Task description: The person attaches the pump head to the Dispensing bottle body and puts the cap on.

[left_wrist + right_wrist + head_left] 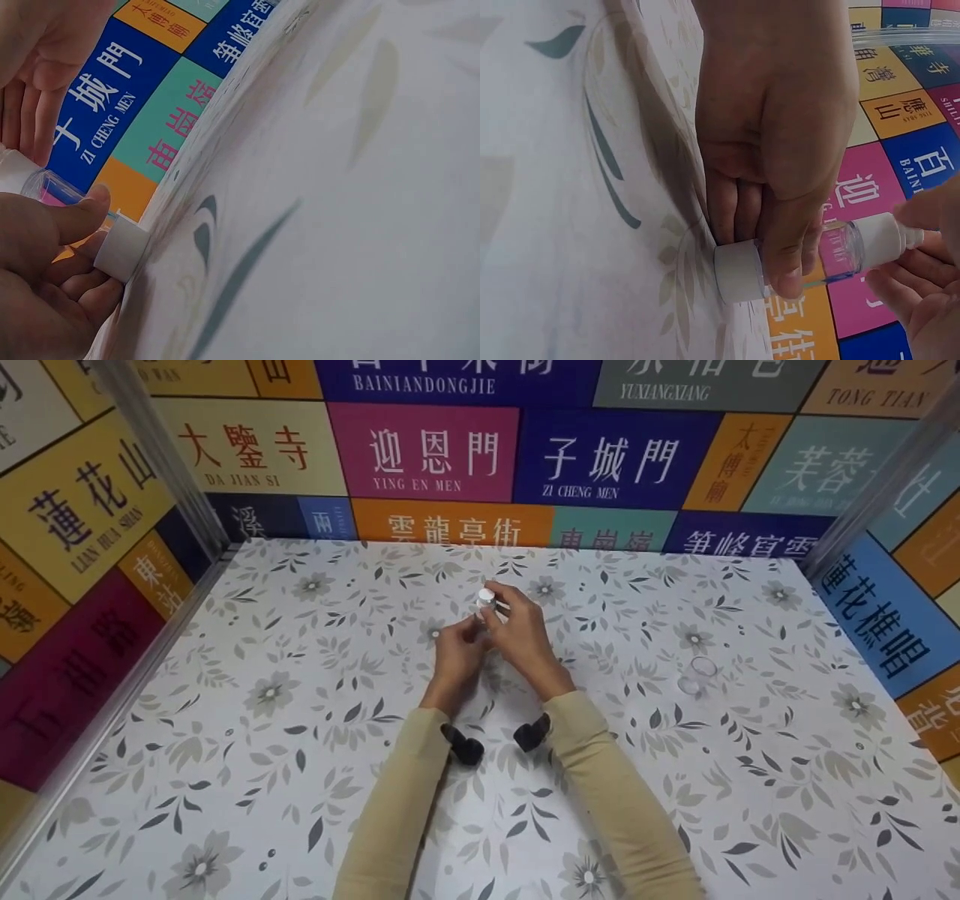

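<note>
A small clear bottle has a white base and a white collar with a narrow nozzle. In the left wrist view, its base is right at the tabletop. My left hand pinches the clear body just above the base with thumb and fingers. At the other end, my right hand has its thumb and fingers around the white collar and nozzle. From the head view, the white top shows between the right fingertips, while the hands hide most of the body.
To the right on the flower-patterned tabletop lies a clear cap-like piece with a round rim. Panels with printed characters stand along the back and both sides. Black straps with small dark devices are on the wrists.
</note>
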The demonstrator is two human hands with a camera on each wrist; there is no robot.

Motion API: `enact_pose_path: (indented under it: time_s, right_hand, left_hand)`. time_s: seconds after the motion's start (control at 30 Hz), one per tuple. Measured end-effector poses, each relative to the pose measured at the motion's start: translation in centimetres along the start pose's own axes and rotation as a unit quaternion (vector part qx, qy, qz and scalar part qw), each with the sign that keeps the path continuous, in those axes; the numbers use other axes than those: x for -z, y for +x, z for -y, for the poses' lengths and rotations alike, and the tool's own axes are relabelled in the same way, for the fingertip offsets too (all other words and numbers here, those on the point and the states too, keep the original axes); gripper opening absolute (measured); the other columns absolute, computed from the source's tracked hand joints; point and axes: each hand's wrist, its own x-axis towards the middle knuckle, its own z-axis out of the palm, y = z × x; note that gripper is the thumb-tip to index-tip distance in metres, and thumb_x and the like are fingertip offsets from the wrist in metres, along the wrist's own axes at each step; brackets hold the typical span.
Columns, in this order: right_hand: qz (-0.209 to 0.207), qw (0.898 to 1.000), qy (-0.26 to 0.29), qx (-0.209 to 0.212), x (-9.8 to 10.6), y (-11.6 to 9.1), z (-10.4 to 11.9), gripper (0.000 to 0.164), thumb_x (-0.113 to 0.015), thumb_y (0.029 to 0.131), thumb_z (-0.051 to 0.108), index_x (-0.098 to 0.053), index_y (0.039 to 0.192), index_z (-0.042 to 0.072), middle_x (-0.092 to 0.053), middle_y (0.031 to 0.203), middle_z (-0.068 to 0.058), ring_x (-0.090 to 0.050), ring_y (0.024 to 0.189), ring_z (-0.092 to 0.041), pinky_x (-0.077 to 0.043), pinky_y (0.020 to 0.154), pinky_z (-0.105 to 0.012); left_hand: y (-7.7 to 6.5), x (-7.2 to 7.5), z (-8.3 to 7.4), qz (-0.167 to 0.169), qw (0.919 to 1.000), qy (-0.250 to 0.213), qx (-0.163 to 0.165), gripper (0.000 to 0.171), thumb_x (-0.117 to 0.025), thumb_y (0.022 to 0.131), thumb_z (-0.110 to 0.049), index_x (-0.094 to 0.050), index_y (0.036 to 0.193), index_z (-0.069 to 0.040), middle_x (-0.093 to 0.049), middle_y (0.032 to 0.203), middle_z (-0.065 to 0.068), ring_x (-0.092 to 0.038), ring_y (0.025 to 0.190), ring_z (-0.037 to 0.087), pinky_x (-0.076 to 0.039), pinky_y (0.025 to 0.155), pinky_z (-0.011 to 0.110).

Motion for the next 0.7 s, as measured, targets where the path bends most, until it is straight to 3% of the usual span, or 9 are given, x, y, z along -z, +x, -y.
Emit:
enact_pose_path:
  time_s: [0.23,0.5,0.7]
  right_hand:
    - [-0.007,1.0,-0.005,0.003,0.01,-0.11,0.0,0.039,-0.068,0.092,0.001,-0.06,0.13,-0.004,-0.067,0.125,-0.022,-0.066,0.117,-0.032,-0.055,0.098,-0.036]
    - [-0.011,1.0,-0.007,0.0,0.1,0.02,0.04,0.046,-0.069,0.092,0.005,-0.057,0.135,-0.005,-0.063,0.133,-0.021,-0.059,0.128,-0.031,-0.05,0.106,-0.036]
    - [-0.007,1.0,-0.013,0.002,0.07,0.03,-0.04,0.041,-0.066,0.094,0.003,-0.058,0.133,-0.004,-0.067,0.125,-0.022,-0.065,0.118,-0.031,-0.054,0.1,-0.035]
  left_hand:
    - [-0.09,0.05,-0.06,-0.003,1.0,-0.005,-0.001,0.03,-0.063,0.089,0.002,-0.072,0.117,-0.001,-0.074,0.102,0.015,-0.056,0.082,0.015,-0.044,0.071,0.022]
    - [-0.17,-0.02,-0.1,0.0,0.9999,-0.009,0.006,0.036,-0.064,0.088,0.003,-0.07,0.123,-0.001,-0.075,0.111,0.015,-0.059,0.087,0.015,-0.047,0.075,0.022]
    - [-0.03,-0.1,-0.03,-0.006,0.9999,-0.009,-0.01,0.02,-0.06,0.09,0.004,-0.073,0.105,0.003,-0.069,0.087,0.01,-0.054,0.076,0.013,-0.043,0.066,0.02]
